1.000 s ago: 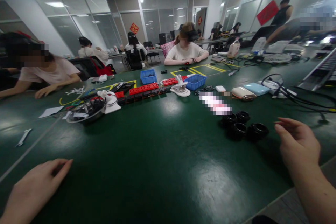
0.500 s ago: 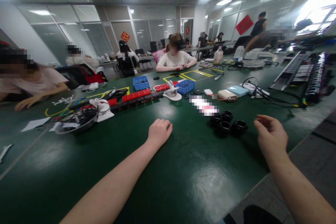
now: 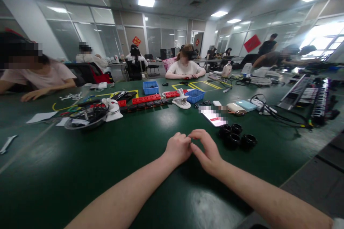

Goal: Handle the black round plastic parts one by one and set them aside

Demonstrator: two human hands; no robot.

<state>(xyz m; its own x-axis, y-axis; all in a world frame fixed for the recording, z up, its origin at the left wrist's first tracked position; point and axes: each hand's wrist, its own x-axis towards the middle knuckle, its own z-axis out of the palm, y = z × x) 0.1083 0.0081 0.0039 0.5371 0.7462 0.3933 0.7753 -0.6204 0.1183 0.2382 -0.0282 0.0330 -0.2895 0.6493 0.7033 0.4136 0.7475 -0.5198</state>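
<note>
My left hand is closed with its fingers curled, low over the green table. My right hand meets it from the right, its bent index finger and thumb closing at the left hand's fingers. Anything between the two hands is hidden. Just right of my right hand stand several black ring-shaped parts in a cluster. Beyond them lies a phone with a lit screen, partly blurred.
Ahead are a red and black strip, white clamps, blue bins and a metal bowl of cables. A wrench lies far left. Power banks and keyboard-like racks are at right. Other people sit around the table.
My right hand has moved left from beyond the black rings to meet my left hand. My left hand stays closed. The view has shifted slightly.
</note>
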